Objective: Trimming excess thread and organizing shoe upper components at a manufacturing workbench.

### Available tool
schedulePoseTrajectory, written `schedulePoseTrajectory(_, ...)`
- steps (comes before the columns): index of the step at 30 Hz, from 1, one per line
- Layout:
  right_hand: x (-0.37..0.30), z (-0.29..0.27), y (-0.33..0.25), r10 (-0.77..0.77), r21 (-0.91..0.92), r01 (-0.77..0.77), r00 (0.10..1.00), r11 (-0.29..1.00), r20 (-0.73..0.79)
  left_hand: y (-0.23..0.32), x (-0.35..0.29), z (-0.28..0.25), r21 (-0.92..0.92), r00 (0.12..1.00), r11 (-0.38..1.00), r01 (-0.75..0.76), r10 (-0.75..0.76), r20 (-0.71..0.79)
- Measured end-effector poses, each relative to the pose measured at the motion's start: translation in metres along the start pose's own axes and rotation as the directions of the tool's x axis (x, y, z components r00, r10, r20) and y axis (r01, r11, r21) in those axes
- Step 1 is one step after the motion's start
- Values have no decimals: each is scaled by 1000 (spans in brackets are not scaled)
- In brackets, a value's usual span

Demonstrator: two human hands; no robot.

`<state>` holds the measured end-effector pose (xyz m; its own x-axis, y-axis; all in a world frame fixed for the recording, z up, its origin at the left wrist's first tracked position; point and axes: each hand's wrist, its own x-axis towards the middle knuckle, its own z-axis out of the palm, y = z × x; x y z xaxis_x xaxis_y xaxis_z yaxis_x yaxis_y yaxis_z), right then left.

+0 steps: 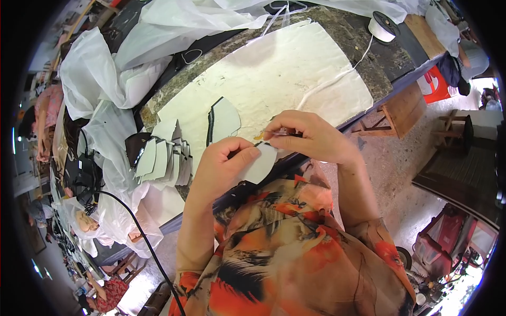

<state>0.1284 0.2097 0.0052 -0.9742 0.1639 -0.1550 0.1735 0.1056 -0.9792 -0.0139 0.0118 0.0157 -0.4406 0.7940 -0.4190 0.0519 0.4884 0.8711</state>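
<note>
My left hand (pixel 224 160) pinches a pale, curved cut piece (pixel 261 167) with a dark edge between thumb and fingers, close to my body at the table's near edge. Over the upper edge of that piece, my right hand (pixel 311 138) has its fingers bent together in a pinch; what lies in them is hidden. A second cut piece with a black strip along one side (pixel 225 120) lies flat beyond my left hand. Several similar pieces stand in an overlapping stack (pixel 161 158) to the left. A white strip (pixel 327 84) runs from behind my right hand toward a spool (pixel 383 27).
A large cream sheet (pixel 247 68) covers the worn tabletop. Crumpled translucent plastic bags (pixel 89 73) lie along the left and far sides. A black cable (pixel 134 224) hangs at the left. Wooden stools (pixel 403 118) and a red stool (pixel 435 87) stand to the right. Other people are at the far left.
</note>
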Motion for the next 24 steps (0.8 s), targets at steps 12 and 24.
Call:
schedulePoseTrajectory(12,0,-2,-16,-288,-367,301,953,880,89,-11,-10,-15,-347,990,931,110,-133,-43)
schedulePoseTrajectory(24,8,8,-16,-163,-408,172,985,897,56,-15,-17,0,-522,994,851,47,-91,-58)
